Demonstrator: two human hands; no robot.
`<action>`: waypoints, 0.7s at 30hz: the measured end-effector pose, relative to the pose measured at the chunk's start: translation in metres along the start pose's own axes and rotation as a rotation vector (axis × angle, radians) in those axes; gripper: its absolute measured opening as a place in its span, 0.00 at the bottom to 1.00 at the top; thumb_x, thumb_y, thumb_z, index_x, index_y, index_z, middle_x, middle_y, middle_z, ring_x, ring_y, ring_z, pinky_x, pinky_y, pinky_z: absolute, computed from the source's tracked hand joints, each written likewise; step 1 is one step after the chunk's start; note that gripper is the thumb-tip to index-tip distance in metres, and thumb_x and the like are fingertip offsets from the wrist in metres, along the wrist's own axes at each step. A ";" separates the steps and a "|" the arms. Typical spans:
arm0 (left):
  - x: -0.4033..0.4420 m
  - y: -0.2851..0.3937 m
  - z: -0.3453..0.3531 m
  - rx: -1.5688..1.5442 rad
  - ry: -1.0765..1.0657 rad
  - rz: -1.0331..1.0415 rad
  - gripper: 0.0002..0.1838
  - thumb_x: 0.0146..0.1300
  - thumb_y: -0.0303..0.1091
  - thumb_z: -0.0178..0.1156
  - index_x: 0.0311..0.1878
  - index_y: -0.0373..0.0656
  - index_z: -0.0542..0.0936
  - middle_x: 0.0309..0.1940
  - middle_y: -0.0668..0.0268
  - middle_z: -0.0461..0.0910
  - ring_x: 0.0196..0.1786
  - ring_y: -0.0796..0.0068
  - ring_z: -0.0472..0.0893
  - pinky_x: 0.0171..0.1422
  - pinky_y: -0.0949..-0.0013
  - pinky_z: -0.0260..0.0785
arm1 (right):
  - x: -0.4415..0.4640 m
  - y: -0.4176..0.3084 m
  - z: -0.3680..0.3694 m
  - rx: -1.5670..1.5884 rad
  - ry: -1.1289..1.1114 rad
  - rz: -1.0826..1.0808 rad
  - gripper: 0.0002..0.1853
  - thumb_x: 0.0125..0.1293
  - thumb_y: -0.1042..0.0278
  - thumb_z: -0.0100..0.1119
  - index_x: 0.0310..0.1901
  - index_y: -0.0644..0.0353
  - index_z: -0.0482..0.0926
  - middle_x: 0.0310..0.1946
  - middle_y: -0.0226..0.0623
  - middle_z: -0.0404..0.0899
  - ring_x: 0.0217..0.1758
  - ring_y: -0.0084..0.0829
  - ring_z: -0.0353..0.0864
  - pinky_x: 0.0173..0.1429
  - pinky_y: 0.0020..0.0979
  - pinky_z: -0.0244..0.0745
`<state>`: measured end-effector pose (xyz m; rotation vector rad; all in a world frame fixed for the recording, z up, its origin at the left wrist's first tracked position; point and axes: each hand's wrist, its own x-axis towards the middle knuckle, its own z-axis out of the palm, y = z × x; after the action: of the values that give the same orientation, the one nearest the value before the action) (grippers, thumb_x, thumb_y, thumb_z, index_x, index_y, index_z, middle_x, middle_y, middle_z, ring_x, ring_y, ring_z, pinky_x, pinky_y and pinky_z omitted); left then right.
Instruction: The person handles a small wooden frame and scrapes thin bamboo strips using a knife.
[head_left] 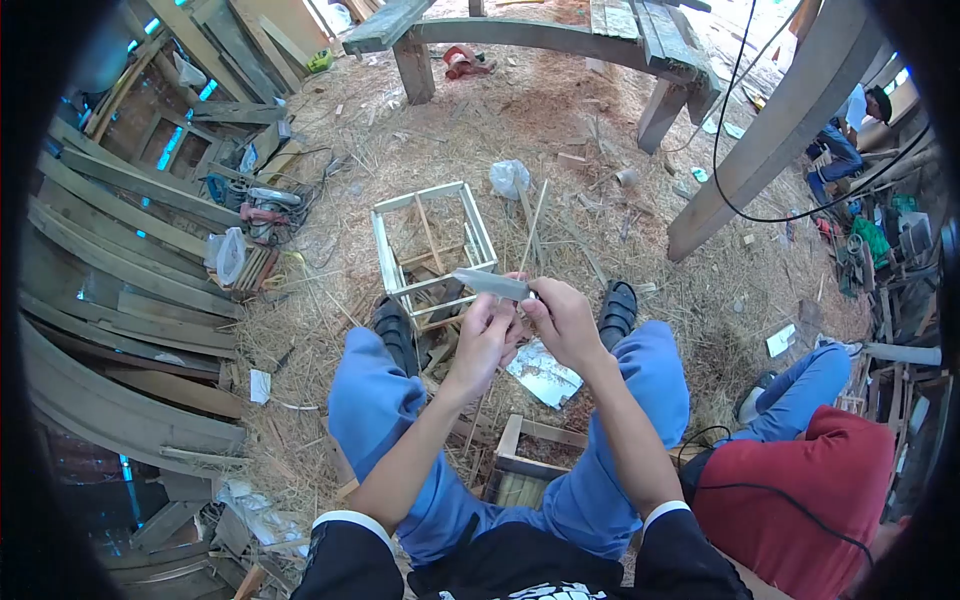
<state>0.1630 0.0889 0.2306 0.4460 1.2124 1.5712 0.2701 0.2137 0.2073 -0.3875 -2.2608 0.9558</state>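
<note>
My right hand (pixel 568 322) is closed around the handle of a knife. Its broad grey blade (pixel 490 284) points left, above the fingers of my left hand. My left hand (pixel 486 338) is closed, its fingers curled close beside my right hand. A thin wooden strip (pixel 536 222) runs from beyond the blade towards my left fingers and appears to be held there; the grip itself is partly hidden. Just beyond my hands, a small open wooden frame (pixel 432 238) stands on the ground. Below them lies a whitish sheet (pixel 545 374) between my feet.
Shavings cover the ground. Planks (pixel 130 400) are stacked at left, near power tools (pixel 268 212). A slanted post (pixel 770 130) and hanging black cable (pixel 722 190) stand at right. A person in red (pixel 800 490) sits close by; another person (pixel 842 140) is farther back. A wooden bench (pixel 530 36) is ahead.
</note>
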 end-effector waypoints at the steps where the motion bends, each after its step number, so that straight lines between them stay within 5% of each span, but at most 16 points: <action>1: 0.000 0.000 0.000 0.009 0.011 0.019 0.18 0.82 0.39 0.46 0.71 0.51 0.67 0.23 0.76 0.62 0.19 0.89 0.56 0.20 0.79 0.45 | 0.001 -0.001 0.000 -0.004 -0.001 -0.003 0.14 0.71 0.58 0.60 0.44 0.64 0.78 0.31 0.47 0.77 0.36 0.49 0.79 0.41 0.45 0.71; 12: -0.009 -0.007 -0.011 0.101 0.075 0.153 0.08 0.79 0.34 0.52 0.56 0.46 0.73 0.22 0.77 0.65 0.17 0.90 0.58 0.18 0.79 0.47 | 0.000 -0.001 0.001 -0.043 0.007 -0.104 0.18 0.70 0.55 0.61 0.42 0.66 0.78 0.29 0.46 0.76 0.32 0.49 0.77 0.38 0.43 0.70; 21: -0.025 0.001 -0.007 0.084 0.054 0.128 0.10 0.78 0.38 0.56 0.52 0.43 0.76 0.20 0.79 0.61 0.17 0.91 0.56 0.18 0.79 0.44 | -0.002 -0.005 -0.007 -0.197 0.055 -0.161 0.17 0.65 0.52 0.66 0.36 0.60 0.78 0.27 0.41 0.77 0.30 0.45 0.77 0.37 0.42 0.68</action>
<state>0.1665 0.0637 0.2360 0.5483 1.3169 1.6542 0.2762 0.2128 0.2135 -0.3064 -2.3035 0.6361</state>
